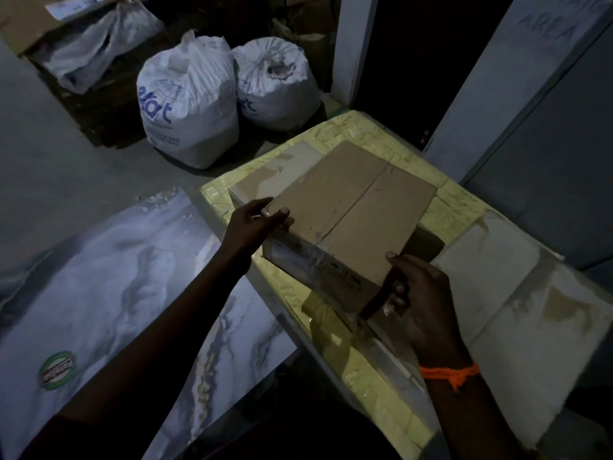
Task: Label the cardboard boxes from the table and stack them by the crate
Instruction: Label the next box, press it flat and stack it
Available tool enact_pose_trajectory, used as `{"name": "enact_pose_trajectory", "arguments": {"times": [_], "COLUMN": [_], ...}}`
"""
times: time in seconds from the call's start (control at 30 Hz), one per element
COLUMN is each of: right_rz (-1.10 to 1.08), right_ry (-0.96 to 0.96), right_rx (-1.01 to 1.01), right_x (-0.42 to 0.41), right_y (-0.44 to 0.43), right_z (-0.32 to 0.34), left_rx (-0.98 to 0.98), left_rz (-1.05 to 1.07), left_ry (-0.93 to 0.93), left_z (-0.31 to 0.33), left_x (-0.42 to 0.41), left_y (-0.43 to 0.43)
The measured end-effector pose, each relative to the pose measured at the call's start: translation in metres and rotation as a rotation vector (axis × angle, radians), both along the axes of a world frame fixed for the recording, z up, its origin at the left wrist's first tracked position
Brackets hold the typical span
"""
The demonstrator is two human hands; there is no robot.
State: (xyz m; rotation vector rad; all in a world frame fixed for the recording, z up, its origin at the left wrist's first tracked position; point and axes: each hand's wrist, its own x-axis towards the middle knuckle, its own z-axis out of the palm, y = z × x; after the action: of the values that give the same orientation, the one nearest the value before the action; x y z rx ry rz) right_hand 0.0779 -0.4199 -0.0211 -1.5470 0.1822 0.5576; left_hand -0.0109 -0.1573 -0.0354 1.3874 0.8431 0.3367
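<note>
A brown cardboard box (351,207) with a taped centre seam is held just above a yellowish table (457,214). Under its far left side lies another flat cardboard box (275,174) on the table. My left hand (255,224) grips the top box at its left corner, thumb on top. At the near right corner my right hand (421,303) clasps the box, fingers wrapped around its side. An orange thread circles my right wrist. No label or crate is visible in the dim light.
Two tied white sacks (189,107) stand on the floor beyond the table. A marble-patterned slab (109,277) lies at the left. Pale panels (517,310) rest on the table's right. A large carton (49,24) sits at the top left; grey doors (530,111) rise at the right.
</note>
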Motion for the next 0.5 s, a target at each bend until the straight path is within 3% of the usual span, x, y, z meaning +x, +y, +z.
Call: {"name": "enact_pose_trajectory", "arguments": {"times": [0.2,0.4,0.5], "right_rz": [0.022,0.119,0.247], "right_ry": [-0.142,-0.522,-0.486], "right_rx": [-0.001,0.002,0.063], "right_x": [-0.003,-0.008,-0.008], "right_y": [0.015,0.051,0.082], "right_z": [0.003,0.024,0.022], "left_rx": [-0.009,-0.12,-0.158], "left_rz": [0.059,0.265,0.385], "left_ry": [-0.088,-0.144,-0.14], "left_z": [0.027,0.028,0.024], "left_x": [-0.021,-0.069,-0.096], "left_y": [0.006,0.011,0.016]}}
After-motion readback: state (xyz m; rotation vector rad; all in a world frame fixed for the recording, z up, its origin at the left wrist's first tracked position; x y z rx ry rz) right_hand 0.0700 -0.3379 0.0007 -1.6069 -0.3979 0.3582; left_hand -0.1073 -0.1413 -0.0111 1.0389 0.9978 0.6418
